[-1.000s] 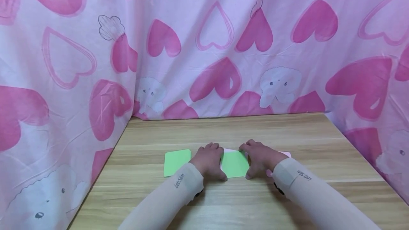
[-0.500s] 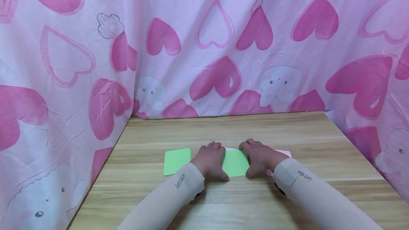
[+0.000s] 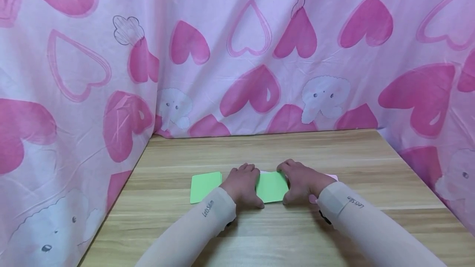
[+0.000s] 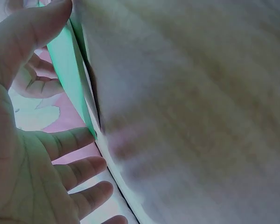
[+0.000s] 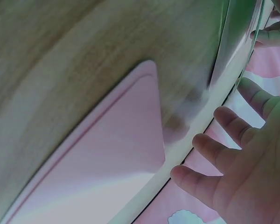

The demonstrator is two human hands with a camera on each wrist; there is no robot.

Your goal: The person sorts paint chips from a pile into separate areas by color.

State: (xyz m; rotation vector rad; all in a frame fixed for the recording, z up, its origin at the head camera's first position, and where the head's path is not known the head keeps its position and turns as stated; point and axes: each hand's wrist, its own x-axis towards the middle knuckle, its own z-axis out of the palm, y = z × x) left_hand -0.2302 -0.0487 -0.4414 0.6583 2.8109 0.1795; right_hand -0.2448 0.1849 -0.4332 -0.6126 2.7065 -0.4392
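Note:
A square green card (image 3: 272,187) lies between my two hands in the head view. My left hand (image 3: 243,185) holds its left side, thumb at the near corner and index finger at the far corner. On the opposite side, my right hand (image 3: 301,181) holds it the same way, other fingers loosely spread. The left wrist view shows the card (image 4: 69,67) edge-on, slightly above the tabletop. A sliver of pale pink shows behind its far edge in the head view. Pink cards (image 5: 116,135) lie under my right wrist, mostly hidden from the head view.
Left of my left hand, a small stack of green cards (image 3: 205,187) rests on the wood-grain table (image 3: 267,236). A pink cloth (image 3: 245,81) printed with hearts hangs behind the table and along both sides.
The green card and both hands have shifted very slightly away from me, and the card's near edge sits a little higher. The green stack and pink cards stay put.

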